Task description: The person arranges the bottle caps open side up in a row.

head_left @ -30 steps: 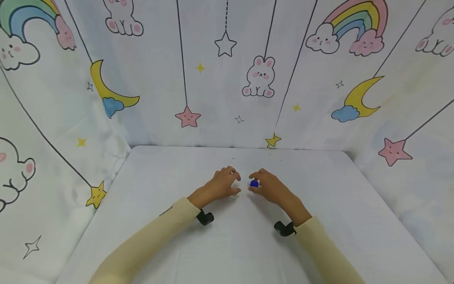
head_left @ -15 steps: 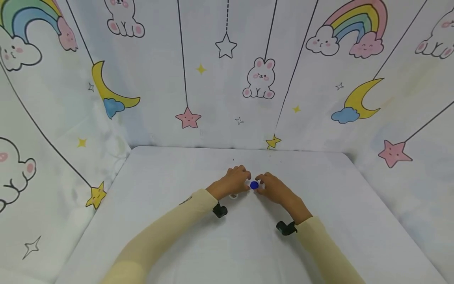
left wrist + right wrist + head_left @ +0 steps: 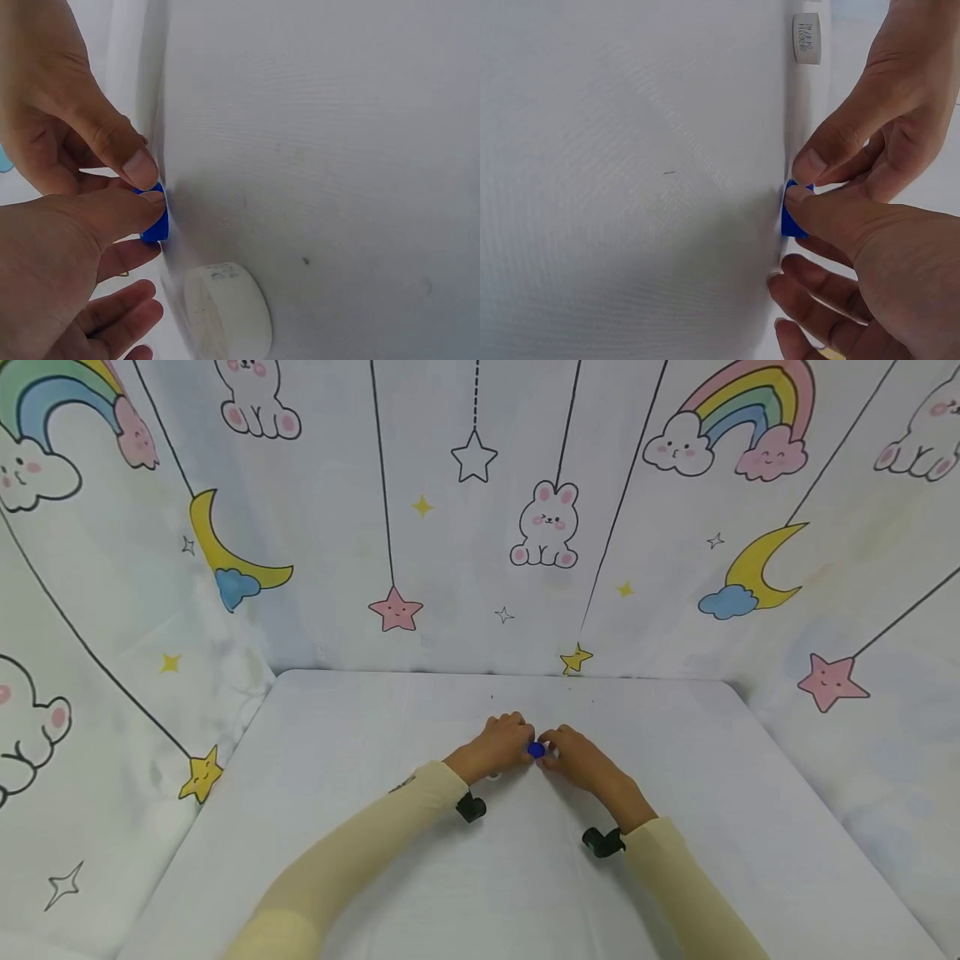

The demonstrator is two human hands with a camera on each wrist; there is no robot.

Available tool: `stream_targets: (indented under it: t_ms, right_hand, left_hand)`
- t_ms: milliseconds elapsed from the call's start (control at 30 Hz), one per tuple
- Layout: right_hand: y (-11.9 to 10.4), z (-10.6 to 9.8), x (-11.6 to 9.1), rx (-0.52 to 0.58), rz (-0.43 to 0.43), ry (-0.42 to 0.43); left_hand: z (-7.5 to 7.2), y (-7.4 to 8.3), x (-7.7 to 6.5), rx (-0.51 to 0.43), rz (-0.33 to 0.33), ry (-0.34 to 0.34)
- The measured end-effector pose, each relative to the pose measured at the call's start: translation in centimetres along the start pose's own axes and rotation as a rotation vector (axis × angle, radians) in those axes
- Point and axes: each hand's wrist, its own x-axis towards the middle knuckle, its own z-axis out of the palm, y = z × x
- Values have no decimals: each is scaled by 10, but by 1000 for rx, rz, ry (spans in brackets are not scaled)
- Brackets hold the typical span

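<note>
Low over the table, a small blue cap-like piece (image 3: pixel 536 750) sits between the two hands. My left hand (image 3: pixel 498 743) pinches it from the left, thumb on top and index finger beneath in the left wrist view. From the other side my right hand (image 3: pixel 577 752) also pinches it; in the right wrist view its thumb lies over the blue side (image 3: pixel 793 221). The tips of both thumbs nearly meet there. Fingers hide much of the piece. Beside the left hand stands a short white cylinder (image 3: pixel 236 315) with printed characters on its wall, mostly covered in the head view.
The white table (image 3: pixel 420 893) has its far edge just beyond the hands. Behind and at both sides hangs a cloth (image 3: pixel 337 527) printed with bunnies, stars, moons and rainbows. Black wrist cameras (image 3: pixel 471 807) hang under both forearms.
My left hand has moved right, away from the white cylinder, to the blue piece and closed its fingertips on it. The right hand has stayed almost in place, shifting slightly right.
</note>
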Motion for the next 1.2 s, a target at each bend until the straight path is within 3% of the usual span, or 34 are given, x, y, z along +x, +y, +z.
stream_targets:
  t_ms: [733,1200]
  right_hand:
    - [0,1,2,-34,-45,41]
    - [1,-2,4,39,-47,3]
  left_hand:
    - [7,-1,6,45,12,20]
    - [4,-3,1,57,44,42]
